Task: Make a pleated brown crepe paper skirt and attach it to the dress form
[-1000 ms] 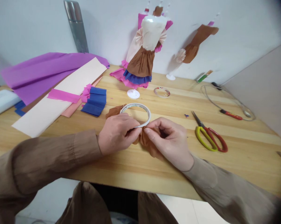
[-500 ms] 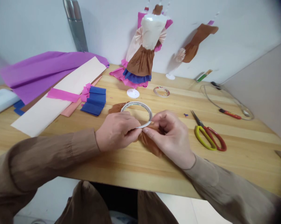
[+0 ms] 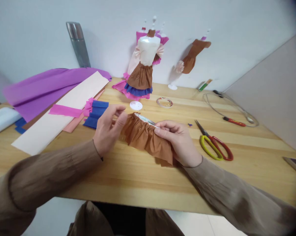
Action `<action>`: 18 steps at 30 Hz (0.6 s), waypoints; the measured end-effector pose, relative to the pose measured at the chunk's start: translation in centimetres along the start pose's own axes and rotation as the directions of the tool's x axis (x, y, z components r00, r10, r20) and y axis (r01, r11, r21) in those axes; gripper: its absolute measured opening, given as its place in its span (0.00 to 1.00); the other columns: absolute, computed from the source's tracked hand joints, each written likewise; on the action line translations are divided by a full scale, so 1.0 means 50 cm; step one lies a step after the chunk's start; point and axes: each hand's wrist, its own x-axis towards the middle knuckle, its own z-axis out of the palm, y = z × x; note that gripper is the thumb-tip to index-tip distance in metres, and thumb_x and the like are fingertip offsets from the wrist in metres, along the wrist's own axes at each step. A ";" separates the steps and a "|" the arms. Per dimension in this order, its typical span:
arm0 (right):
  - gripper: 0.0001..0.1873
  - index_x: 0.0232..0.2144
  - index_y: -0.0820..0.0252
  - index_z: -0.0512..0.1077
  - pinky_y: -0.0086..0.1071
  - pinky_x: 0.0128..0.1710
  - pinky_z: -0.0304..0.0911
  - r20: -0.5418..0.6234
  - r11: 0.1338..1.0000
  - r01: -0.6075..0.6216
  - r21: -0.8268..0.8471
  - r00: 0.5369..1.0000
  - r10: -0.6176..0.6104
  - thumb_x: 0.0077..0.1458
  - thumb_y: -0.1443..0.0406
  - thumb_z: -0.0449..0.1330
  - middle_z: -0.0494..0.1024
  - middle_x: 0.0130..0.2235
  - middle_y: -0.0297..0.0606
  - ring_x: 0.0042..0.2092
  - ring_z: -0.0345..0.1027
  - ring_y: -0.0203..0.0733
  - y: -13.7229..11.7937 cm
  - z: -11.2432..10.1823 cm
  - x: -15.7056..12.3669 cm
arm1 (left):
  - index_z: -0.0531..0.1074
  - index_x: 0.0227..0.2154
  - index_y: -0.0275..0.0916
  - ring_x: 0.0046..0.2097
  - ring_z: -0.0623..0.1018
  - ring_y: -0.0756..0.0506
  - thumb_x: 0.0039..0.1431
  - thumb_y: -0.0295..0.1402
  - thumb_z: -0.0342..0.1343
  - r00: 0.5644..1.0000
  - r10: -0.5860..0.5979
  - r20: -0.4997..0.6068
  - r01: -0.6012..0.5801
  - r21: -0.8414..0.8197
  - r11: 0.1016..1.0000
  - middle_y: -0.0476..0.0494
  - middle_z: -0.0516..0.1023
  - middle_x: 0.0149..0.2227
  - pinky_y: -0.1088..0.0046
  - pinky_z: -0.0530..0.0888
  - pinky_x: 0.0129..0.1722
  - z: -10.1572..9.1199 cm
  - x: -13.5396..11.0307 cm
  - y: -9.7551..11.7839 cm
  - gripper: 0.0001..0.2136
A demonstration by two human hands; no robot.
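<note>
Above table (image 3: pixel 138 178), left hand (image 3: pixel 106 131) and right hand (image 3: pixel 181 142) pinch brown ruffle (image 3: pixel 145 136).

The left hand (image 3: pixel 107 129) and the right hand (image 3: pixel 178 141) are drawing apart from their earlier close pinch. They are spreading the gathered brown crepe-paper ruffle (image 3: pixel 145 137) wide between them and lifting it off the table. The white ring-shaped roll of tape (image 3: pixel 145 119) is tipping from open-faced to edge-on behind the ruffle's top edge.

Tape roll (image 3: pixel 146 119) mostly hidden behind brown ruffle (image 3: pixel 145 139).
</note>
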 end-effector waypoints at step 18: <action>0.16 0.24 0.60 0.75 0.27 0.27 0.60 -0.101 0.993 0.001 0.121 0.995 0.012 0.32 0.60 0.74 0.74 0.22 0.29 0.24 0.65 0.31 0.020 0.007 0.009 | 0.71 0.21 0.31 0.22 0.70 0.53 0.44 0.44 0.65 0.653 -0.408 0.638 0.709 -0.327 0.625 0.45 0.73 0.21 0.79 0.70 0.21 0.035 -0.049 0.036 0.18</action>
